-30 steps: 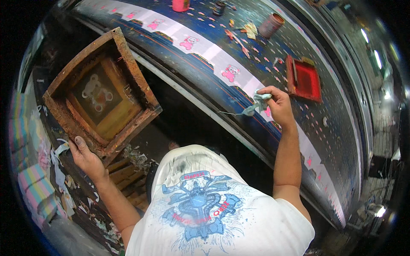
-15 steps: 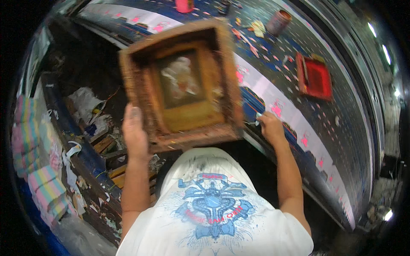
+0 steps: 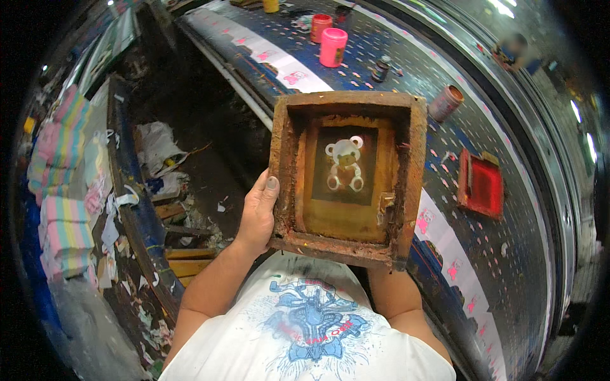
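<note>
Rust-stained wooden printing frame [image 3: 346, 178] held up level over the table edge — a bear stencil faces the camera.
Left hand [image 3: 257, 213] clamps its near-left corner; right hand hidden beneath, grip untellable — lowering onto the white strip [image 3: 445, 244] needs squaring.

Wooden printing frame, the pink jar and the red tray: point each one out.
wooden printing frame [image 3: 416, 184]: head view, right side rail.
pink jar [image 3: 333, 47]: head view, side wall.
red tray [image 3: 486, 187]: head view, inner floor.

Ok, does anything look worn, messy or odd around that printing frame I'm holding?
The wooden screen frame, held by the left hand, is rough and heavily crusted with orange-brown ink. The floor beside the table is littered with paper scraps. Nothing looks spilled.
</note>
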Tool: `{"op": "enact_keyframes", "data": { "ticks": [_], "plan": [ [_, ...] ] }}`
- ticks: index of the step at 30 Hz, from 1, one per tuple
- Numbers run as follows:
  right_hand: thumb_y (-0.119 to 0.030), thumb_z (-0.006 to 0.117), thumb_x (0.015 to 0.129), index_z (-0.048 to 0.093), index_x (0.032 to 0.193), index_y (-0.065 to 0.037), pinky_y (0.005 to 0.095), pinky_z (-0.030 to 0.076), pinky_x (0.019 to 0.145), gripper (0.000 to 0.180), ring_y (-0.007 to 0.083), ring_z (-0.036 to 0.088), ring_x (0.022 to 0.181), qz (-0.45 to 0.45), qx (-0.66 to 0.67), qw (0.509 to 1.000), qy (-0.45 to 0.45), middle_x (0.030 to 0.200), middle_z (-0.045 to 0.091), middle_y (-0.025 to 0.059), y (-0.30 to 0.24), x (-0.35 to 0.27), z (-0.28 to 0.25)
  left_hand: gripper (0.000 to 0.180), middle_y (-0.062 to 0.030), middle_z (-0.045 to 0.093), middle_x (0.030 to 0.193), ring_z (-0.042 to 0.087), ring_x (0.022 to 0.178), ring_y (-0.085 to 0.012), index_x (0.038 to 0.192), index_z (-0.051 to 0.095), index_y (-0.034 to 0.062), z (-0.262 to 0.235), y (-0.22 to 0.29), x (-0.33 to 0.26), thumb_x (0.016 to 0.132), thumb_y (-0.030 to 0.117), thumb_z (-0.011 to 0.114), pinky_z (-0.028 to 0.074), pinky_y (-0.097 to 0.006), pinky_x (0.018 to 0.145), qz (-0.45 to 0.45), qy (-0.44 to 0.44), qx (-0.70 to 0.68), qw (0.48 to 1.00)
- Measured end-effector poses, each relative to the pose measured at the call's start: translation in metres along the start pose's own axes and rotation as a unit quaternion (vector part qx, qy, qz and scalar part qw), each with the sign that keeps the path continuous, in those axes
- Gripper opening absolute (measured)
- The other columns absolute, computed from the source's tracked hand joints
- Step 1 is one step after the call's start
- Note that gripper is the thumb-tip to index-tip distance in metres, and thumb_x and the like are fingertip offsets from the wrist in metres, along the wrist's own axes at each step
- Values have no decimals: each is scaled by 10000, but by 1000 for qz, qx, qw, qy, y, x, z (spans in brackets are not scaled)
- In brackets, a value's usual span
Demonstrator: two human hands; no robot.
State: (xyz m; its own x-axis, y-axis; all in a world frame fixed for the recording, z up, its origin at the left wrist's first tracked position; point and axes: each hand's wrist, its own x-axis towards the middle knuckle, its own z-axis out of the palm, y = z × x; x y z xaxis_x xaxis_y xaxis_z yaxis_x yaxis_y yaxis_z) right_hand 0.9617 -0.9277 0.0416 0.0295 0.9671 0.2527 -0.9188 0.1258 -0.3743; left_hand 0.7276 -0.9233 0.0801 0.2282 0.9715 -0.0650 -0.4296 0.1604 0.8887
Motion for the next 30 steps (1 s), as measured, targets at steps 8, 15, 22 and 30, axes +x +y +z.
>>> {"op": "enact_keyframes", "data": {
  "ticks": [8,15,22,30],
  "plan": [
    [-225,603,1088,575,1498,7,478,590,1059,472,330,726,1210,70,33,996,-43,1369,710,185,7,13,4,633,-110,595,1550,558,1402,-197,1613,467,-18,-11,11,-25,1174,434,533,404,-364,1227,65,58,71,994],
    [-247,595,1095,532,1528,16,489,581,1093,510,339,714,1247,185,82,979,-38,1388,698,192,72,12,10,616,-104,624,1509,570,1375,-194,1580,509,-22,-29,44,-59,1167,432,554,410,-352,1205,185,210,125,952],
    [-109,737,974,554,1453,71,388,649,838,544,292,754,1004,324,-101,938,-62,1264,725,176,92,22,-15,483,-100,690,1365,617,1252,-193,1454,617,-9,-41,188,-88,1182,375,508,445,-372,1129,434,376,300,761],
    [166,536,931,610,1420,64,338,636,778,504,245,783,937,334,-352,871,-81,1150,777,188,81,3,-22,542,-114,659,1430,590,1302,-188,1554,532,-13,42,320,-89,1171,369,516,432,-366,1157,640,274,289,656]
  ]
}}
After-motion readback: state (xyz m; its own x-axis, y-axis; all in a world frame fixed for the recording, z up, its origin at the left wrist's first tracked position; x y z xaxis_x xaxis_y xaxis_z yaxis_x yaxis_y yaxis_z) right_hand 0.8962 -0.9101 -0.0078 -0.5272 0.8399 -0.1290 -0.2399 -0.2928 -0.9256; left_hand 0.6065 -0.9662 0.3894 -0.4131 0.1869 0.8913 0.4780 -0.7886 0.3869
